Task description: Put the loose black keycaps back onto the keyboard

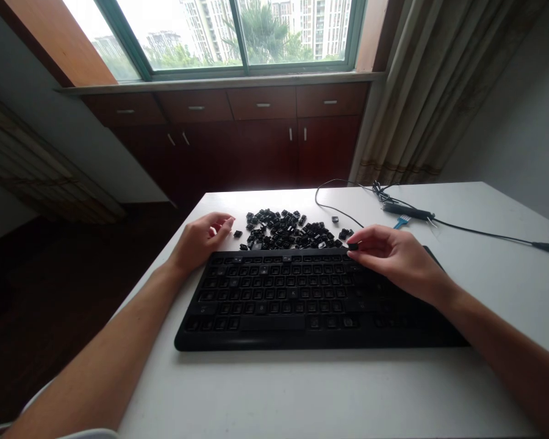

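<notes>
A black keyboard (297, 299) with its keycaps removed lies across the white table (329, 396). Behind it sits a pile of loose black keycaps (288, 231). My right hand (398, 259) hovers over the keyboard's upper right part and pinches one black keycap (353, 247) between thumb and fingertips. My left hand (204, 238) rests on the table at the keyboard's far left corner, fingers curled loosely, next to the pile and holding nothing that I can see.
The keyboard's black cable (466, 227) runs along the back right of the table, beside a small blue brush (400, 222). One stray keycap (335, 219) lies apart behind the pile. Dark wooden cabinets (256, 140), a window and a curtain (439, 91) stand beyond the table.
</notes>
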Demonstrator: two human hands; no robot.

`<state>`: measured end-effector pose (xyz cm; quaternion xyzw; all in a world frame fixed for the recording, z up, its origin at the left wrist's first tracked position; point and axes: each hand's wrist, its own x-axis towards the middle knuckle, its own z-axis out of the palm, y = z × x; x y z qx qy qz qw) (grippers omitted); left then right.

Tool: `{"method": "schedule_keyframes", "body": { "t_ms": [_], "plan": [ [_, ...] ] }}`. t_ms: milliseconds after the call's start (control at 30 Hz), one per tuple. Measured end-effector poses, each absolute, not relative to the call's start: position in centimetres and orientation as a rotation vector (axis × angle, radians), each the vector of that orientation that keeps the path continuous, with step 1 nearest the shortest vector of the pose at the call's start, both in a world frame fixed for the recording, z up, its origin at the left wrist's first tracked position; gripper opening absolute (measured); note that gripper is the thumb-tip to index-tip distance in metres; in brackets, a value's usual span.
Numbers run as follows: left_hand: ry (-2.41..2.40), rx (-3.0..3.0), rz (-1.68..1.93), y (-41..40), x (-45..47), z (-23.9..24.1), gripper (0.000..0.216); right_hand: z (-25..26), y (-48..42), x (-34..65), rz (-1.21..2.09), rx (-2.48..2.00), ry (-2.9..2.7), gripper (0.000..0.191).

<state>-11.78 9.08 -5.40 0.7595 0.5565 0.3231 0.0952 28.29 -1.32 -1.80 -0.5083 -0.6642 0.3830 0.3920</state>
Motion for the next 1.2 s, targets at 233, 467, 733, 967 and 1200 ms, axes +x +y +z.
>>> {"method": "schedule_keyframes", "body": {
  "t_ms": [233, 467, 733, 967, 1200],
  "plan": [
    [1.659, 2.252, 0.965, 9.04, -11.67, -5.36, 0.042, -1.77, -2.34, 27.35, 0.561, -1.197, -2.093, 0.017],
    [1.645, 2.267, 0.971, 9.06, -11.66, -5.45, 0.039, -1.96, -2.1, 27.61, 0.485, -1.091, -2.199, 0.019],
    [1.647, 2.272, 0.975, 9.05, -11.65, -5.43, 0.039, -1.86, -2.07, 27.64, 0.455, -1.043, -2.295, 0.025],
    [1.635, 2.268, 0.986, 9.02, -11.72, -5.46, 0.036, -1.87, -2.34, 27.71, 0.436, -1.121, -2.284, 0.034],
    [1.639, 2.274, 0.98, 8.95, -11.61, -5.35, 0.035, -1.89, -2.29, 27.72, 0.453, -1.118, -2.292, 0.036]
  ]
}}
